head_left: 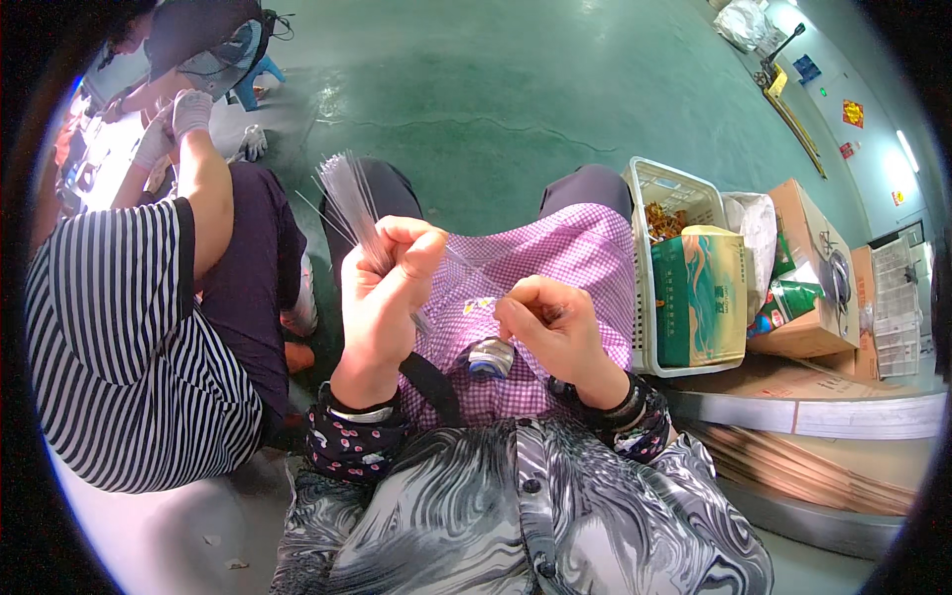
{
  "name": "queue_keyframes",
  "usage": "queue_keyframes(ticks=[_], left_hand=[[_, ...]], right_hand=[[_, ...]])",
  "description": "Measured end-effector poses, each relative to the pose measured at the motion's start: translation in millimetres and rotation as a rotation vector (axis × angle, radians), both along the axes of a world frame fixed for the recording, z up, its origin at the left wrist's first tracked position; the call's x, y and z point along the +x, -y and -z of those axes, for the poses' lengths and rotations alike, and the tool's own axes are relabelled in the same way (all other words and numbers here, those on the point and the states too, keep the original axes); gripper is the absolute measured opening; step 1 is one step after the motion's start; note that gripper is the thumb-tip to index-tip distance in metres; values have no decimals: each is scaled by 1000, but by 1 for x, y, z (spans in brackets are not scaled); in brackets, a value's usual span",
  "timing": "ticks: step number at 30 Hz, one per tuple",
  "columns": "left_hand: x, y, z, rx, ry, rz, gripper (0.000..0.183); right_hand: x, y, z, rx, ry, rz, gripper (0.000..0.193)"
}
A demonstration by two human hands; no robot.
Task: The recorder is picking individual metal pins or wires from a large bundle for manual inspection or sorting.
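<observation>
My left hand (387, 288) is closed round a bundle of thin, clear-grey strands (352, 193), whose loose ends fan out above the fist; whether they are wire or plastic cannot be told. My right hand (550, 322) faces it with thumb and fingertips pinched together. A faint thin line runs between the two hands, but what the right fingers grip is too fine to make out. Beneath both hands, a purple checked apron (585, 248) covers my lap. A small silver and blue object (491, 357) lies on the apron, just below the right fingertips.
At my right stands a cream plastic basket (643, 297) with a green and gold box (699, 297). Beyond are a cardboard box (828, 312) and stacked flat cardboard (803, 466). A co-worker in a striped shirt (149, 367) sits close on my left, near a fan (223, 59).
</observation>
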State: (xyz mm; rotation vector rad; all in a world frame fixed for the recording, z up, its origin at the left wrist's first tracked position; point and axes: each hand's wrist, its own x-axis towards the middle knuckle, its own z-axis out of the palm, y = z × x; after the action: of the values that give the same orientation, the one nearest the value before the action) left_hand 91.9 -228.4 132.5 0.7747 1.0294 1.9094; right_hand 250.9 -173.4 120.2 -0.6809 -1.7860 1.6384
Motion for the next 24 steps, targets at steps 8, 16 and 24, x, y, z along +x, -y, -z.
queue_keyframes(ticks=[8,16,24], left_hand=[[0,-4,3,26,58,3,3],[-2,-2,5,4,-5,-67,3],[-6,-4,9,-11,95,-8,3]], right_hand=[[0,-8,-15,517,103,29,12],[-7,-10,-7,959,107,129,18],[-6,-8,-10,921,97,131,11]])
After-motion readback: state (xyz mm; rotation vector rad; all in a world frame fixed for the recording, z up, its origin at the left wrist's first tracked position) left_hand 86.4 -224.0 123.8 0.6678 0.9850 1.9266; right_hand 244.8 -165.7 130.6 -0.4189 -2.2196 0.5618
